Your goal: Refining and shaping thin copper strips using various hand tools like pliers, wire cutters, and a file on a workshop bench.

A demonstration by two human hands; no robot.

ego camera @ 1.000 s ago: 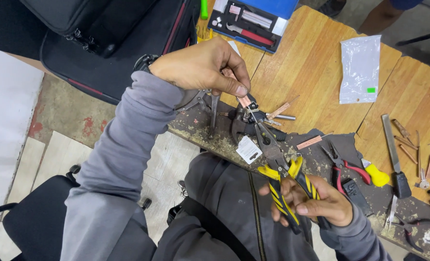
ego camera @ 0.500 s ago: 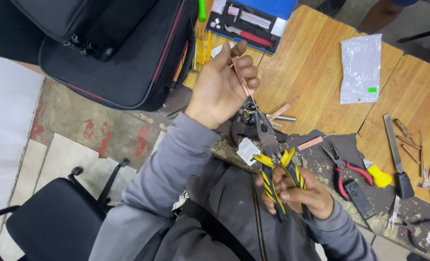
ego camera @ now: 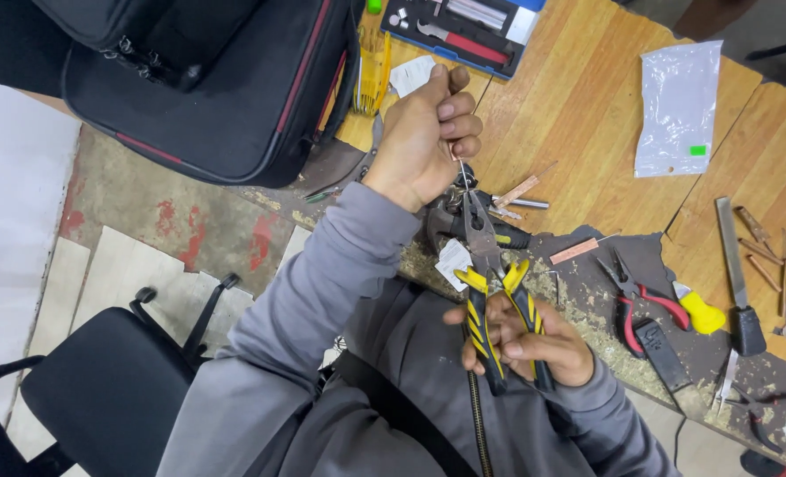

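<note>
A workshop: a scarred wooden bench [ego camera: 578,115] strewn with pliers [ego camera: 645,300], files [ego camera: 736,274] and an open tool case [ego camera: 463,26].

Wooden workbench [ego camera: 578,115], plastic bag [ego camera: 675,106], red-handled pliers [ego camera: 640,300], file [ego camera: 736,274]

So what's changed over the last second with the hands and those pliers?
The left hand has drawn back from above the plier tip and turned, now pinching a thin metal wire by its upper end. The yellow-and-black-handled pliers swung from slanted to nearly upright, nose at the wire. The right hand keeps gripping the handles; the red-handled pliers on the wooden bench stayed put.
</note>
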